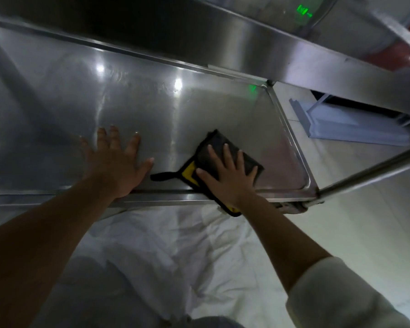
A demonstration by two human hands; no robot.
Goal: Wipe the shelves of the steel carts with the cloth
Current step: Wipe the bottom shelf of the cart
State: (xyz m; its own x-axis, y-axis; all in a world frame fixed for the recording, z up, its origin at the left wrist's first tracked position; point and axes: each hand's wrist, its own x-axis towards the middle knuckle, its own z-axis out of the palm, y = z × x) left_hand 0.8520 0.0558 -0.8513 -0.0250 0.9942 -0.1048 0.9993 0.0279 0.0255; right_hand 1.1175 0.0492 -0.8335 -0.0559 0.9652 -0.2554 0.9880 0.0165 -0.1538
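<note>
A person's right hand (pixel 230 176), fingers spread wide, presses a black-and-yellow cloth (pixel 213 147) flat onto the steel cart shelf (pixel 152 110) (near its right corner), while the left hand (pixel 115 159), fingers also splayed, braces alongside.

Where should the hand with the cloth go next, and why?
Probably slide the right hand and cloth away toward the shelf's far rim. The cloth overhangs the near edge, and the left hand lies flat on the shelf beside it.

Cloth (pixel 225 159) partly hidden under right hand (pixel 230 178); shelf (pixel 152 107) cut off left.
</note>
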